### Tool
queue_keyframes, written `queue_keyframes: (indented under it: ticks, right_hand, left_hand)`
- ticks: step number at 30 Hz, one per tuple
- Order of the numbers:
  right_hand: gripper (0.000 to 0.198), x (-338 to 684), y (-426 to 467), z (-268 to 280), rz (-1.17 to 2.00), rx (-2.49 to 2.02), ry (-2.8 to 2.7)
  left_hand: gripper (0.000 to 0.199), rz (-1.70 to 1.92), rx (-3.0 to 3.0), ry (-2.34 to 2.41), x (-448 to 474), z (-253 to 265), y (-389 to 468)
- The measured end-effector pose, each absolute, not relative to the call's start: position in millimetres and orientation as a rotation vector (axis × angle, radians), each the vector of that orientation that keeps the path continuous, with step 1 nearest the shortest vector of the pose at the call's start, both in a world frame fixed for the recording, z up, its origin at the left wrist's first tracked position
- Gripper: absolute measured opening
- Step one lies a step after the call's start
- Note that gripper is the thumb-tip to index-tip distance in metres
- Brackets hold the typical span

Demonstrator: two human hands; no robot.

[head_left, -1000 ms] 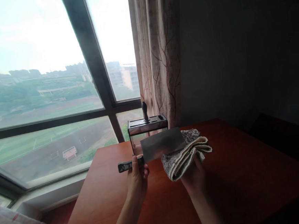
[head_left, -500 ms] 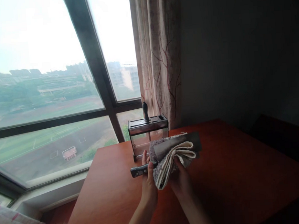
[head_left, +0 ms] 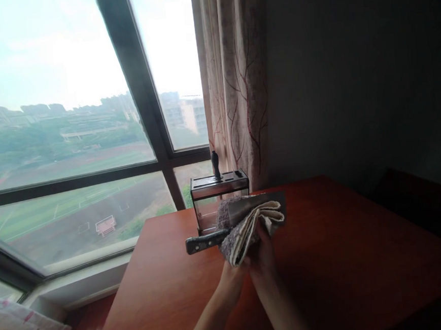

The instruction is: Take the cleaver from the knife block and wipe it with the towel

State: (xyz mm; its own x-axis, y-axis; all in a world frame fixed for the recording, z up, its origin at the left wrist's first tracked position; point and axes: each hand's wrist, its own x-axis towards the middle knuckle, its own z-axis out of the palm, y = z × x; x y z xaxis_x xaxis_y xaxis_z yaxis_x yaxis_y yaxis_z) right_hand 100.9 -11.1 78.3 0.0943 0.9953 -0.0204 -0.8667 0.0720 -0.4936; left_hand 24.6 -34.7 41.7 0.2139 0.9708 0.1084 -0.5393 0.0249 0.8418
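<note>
A broad-bladed knife [head_left: 205,241] with a black riveted handle lies against a folded grey towel [head_left: 224,215]; its handle points left and its flat blade shows above the folds. My right hand [head_left: 263,250] is closed on the towel from below and the right, thumb up against the folds. Under the towel's lower edge, my left hand [head_left: 235,275] is closed on it from beneath, fingers mostly hidden. The handle is clear of both hands. Just behind stands a knife block [head_left: 220,188] with clear sides and a metal slotted top. One dark-handled tool [head_left: 215,165] stands upright in it.
The reddish-brown table [head_left: 168,281] spreads beneath my hands. A large window [head_left: 74,197] fills the left side, with a patterned curtain [head_left: 237,82] at its right. Past the table's right edge, a dark piece of furniture [head_left: 418,200] is barely visible.
My left hand has let go of the knife handle and slid under the towel. Towel and knife have shifted slightly up and left, exposing the whole handle.
</note>
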Motion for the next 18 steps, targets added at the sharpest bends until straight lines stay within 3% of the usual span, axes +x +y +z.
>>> queue_keyframes:
  ticks: [6, 13, 18]
  right_hand:
    - [0.028, 83, -24, 65, 1.617, -0.292, -0.368]
    - [0.045, 105, -23, 46, 1.446, -0.377, -0.538]
    - [0.044, 120, -20, 49, 1.373, -0.632, -0.782]
  left_hand:
    - [0.037, 1.431, 0.64, 0.469, 11, 60, -19]
    - [0.033, 1.532, 0.495, 0.34, -8, 82, -11]
    - [0.029, 1.567, 0.357, 0.309, -16, 83, -5]
